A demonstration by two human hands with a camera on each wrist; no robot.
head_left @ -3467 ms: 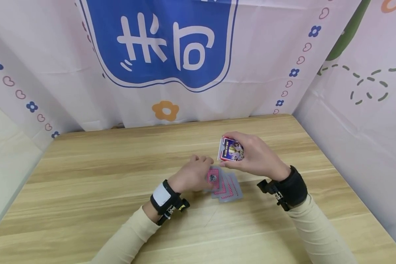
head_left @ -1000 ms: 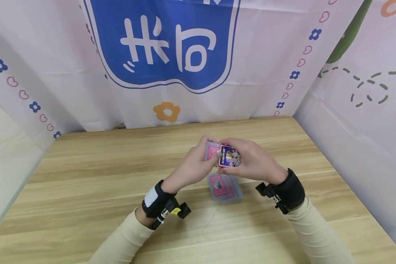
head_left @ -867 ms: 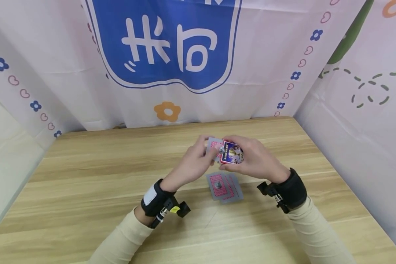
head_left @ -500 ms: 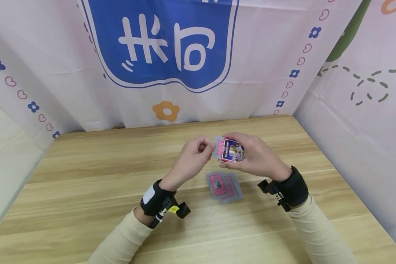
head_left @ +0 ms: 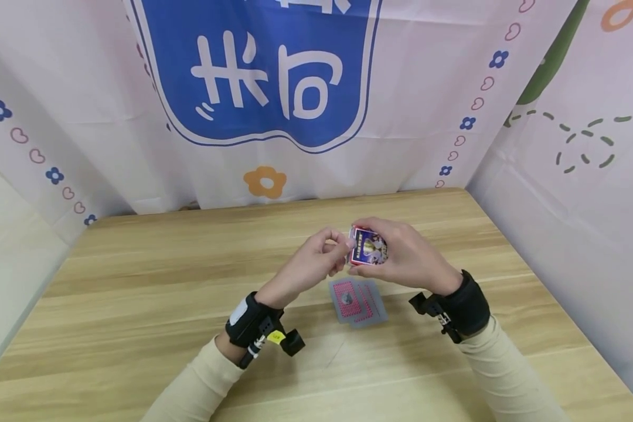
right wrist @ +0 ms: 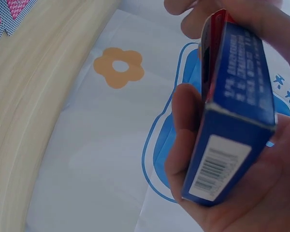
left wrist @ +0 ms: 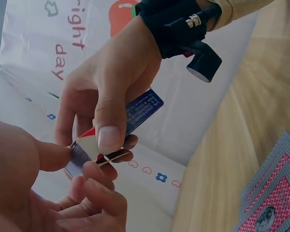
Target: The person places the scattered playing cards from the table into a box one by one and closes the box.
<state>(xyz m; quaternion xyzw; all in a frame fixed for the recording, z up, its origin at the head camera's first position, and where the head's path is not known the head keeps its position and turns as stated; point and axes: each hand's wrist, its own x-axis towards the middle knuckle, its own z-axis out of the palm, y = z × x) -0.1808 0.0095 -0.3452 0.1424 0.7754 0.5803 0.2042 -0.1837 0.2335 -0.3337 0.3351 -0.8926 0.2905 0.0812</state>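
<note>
A small playing-card box [head_left: 370,248], blue and red with a gold cup picture, is gripped by my right hand [head_left: 412,253] above the table. In the right wrist view the box [right wrist: 232,125] shows a barcode on its end. My left hand [head_left: 308,264] is at the box's other end, fingers curled. There, in the left wrist view, its thumb and a fingertip pinch the end by the pale flap [left wrist: 88,146]. Below the hands, several playing cards [head_left: 346,299] lie overlapped on the table, red patterned backs up. What is inside the box is hidden.
The wooden table [head_left: 163,305] ends at the back against a printed cloth [head_left: 427,70] with a blue shield and flowers. A side cloth [head_left: 575,223] hangs along the right edge. Both wrists wear black camera straps [head_left: 255,322].
A card pushed by my left hand has slid into the box and no longer sticks out. Earlier, my left hand was down at the cards on the table; it has risen to the box.
</note>
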